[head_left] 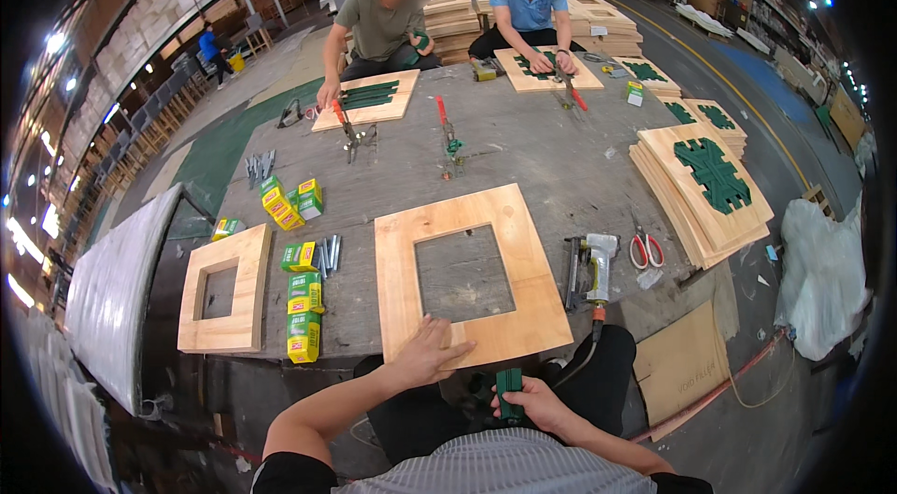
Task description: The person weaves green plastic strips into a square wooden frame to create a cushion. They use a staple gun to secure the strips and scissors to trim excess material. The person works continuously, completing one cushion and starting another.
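A pale wooden frame (533,256) with a rectangular opening lies on the table right in front of me. My left hand (432,354) rests on its near edge at the lower left, fingers stretched out over the wood. Below that edge, over my lap, my right hand (542,403) grips a small bundle of dark green strips (508,391). To the right of the frame lies a staple gun (598,270) with its hose running down past the table edge. Red-handled scissors (645,249) are beside it.
Left of the frame stand green-and-yellow boxes (304,293), metal staple strips (329,253) and a smaller wooden frame (245,302). Stacked boards with green strips (715,178) sit at the right. Across the grey table (392,167), two people handle boards; several red-handled clamps (444,125) lie between.
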Tool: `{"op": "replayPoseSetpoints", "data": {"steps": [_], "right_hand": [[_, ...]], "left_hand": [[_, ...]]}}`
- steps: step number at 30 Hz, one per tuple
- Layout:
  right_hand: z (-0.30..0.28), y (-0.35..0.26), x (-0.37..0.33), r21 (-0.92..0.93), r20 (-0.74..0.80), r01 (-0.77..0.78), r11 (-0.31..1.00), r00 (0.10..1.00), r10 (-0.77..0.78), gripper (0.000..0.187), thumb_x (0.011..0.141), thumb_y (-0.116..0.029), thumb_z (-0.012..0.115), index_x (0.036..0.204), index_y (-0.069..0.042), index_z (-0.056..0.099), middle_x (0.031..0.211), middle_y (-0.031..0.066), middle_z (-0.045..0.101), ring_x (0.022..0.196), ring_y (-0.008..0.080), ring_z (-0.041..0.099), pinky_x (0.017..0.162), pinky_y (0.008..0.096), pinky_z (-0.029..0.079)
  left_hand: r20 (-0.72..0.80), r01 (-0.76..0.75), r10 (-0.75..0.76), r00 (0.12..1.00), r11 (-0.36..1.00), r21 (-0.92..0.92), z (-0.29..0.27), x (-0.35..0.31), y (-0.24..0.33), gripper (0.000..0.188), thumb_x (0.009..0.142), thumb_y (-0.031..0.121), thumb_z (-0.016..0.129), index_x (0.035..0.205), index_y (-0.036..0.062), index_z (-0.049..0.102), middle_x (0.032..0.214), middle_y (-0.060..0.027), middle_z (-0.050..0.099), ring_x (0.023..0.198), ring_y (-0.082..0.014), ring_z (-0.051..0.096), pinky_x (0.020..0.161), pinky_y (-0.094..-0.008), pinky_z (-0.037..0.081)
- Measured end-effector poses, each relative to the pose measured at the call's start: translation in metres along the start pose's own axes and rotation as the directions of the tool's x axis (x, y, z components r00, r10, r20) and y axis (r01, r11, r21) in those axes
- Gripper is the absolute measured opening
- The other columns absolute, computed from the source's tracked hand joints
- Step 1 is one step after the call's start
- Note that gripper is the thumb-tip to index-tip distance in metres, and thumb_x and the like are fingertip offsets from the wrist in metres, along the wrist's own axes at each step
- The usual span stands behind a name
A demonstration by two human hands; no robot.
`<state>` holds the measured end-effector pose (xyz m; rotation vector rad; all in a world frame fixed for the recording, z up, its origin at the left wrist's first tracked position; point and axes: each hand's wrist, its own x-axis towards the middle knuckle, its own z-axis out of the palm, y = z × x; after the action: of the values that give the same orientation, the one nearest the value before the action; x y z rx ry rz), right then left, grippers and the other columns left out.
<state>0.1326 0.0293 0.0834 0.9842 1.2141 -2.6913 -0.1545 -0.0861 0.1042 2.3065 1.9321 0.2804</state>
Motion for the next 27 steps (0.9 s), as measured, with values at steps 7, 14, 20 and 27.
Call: {"op": "replayPoseSetpoints", "data": {"steps": [7, 14, 20, 27], "right_hand": [[0.009, -0.002, 0.005, 0.000, 0.064, 0.030, 1.000, 0.997, -0.030, 0.025, 0.102, -0.001, 0.058, 0.126, 0.003, 0.063, 0.103, 0.0128, 0.073, 0.091, 0.0233, 0.073, 0.085, 0.0363, 0.061], [0.003, -0.009, 0.003, 0.003, 0.043, 0.093, 0.996, 0.995, -0.093, 0.024, 0.102, 0.001, 0.057, 0.125, 0.003, 0.064, 0.104, 0.0132, 0.073, 0.091, 0.0237, 0.073, 0.086, 0.0374, 0.061], [0.000, -0.006, 0.001, -0.059, 0.020, 0.081, 0.995, 0.997, -0.080, 0.025, 0.102, -0.001, 0.057, 0.125, 0.004, 0.063, 0.105, 0.0127, 0.073, 0.091, 0.0208, 0.072, 0.085, 0.0353, 0.059], [0.009, 0.005, 0.020, -0.024, 0.099, 0.084, 0.996, 0.992, -0.081, 0.023, 0.103, -0.002, 0.058, 0.124, 0.003, 0.063, 0.108, 0.0120, 0.072, 0.094, 0.0205, 0.071, 0.086, 0.0352, 0.060]], "left_hand": [[0.005, 0.052, -0.053, 0.999, 0.996, 0.070, 0.009, 0.024, 0.012, 0.093, 0.074, 0.036, 0.088, 0.157, 0.0329, 0.046, 0.145, -0.0319, 0.045, 0.141, -0.0490, 0.043, 0.122, -0.0663, 0.026], [0.099, 0.169, -0.170, 0.980, 0.985, 0.014, -0.036, 0.045, 0.039, 0.072, 0.081, 0.033, 0.084, 0.147, 0.0231, 0.058, 0.149, -0.0234, 0.051, 0.146, -0.0494, 0.040, 0.123, -0.0682, 0.021], [-0.448, -0.150, 0.145, 0.882, 0.988, 0.025, -0.226, 0.035, 0.108, 0.031, 0.082, 0.017, 0.081, 0.111, 0.0210, 0.074, 0.134, -0.0006, 0.069, 0.134, -0.0357, 0.060, 0.123, -0.0660, 0.026], [-0.666, -0.336, 0.409, 0.624, 0.910, 0.244, -0.292, 0.042, 0.150, 0.019, 0.099, 0.027, 0.065, 0.115, 0.0178, 0.072, 0.108, -0.0020, 0.076, 0.107, -0.0339, 0.074, 0.113, -0.0671, 0.039]]}}
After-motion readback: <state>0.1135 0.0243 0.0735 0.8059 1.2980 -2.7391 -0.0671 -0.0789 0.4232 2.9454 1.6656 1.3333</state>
